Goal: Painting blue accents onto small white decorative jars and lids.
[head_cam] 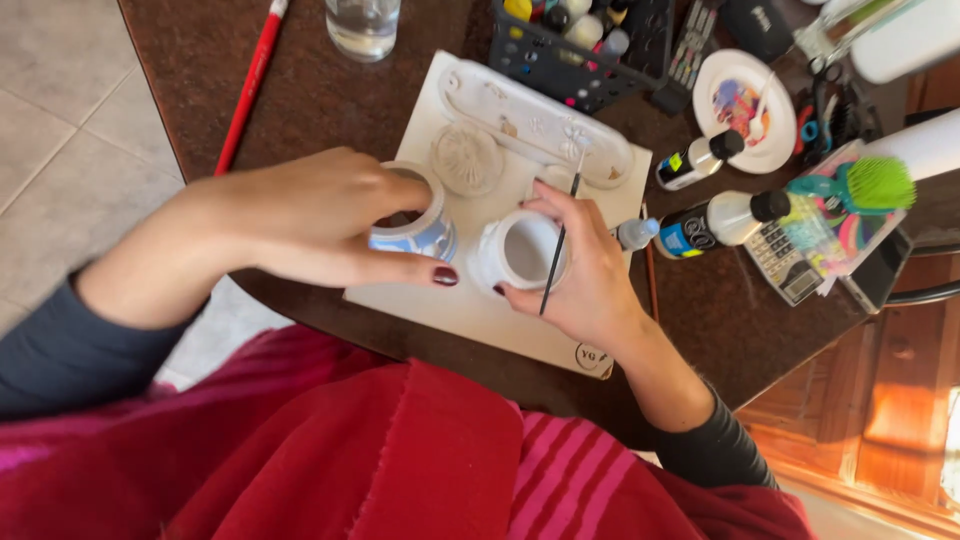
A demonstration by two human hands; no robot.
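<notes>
Gripping the blue-painted pot (412, 232) with my left hand (300, 215), my right hand (585, 270) pinches a thin brush (560, 240) beside the white pot (520, 250) on the board (440, 300); steadying both keeps strokes clean.

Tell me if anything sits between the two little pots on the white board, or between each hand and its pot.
Nothing visible does. The left hand already wraps the blue-and-white pot, and the right hand, holding a thin brush, grips the white pot. Only bare white board shows in the narrow gap between the pots.
</notes>
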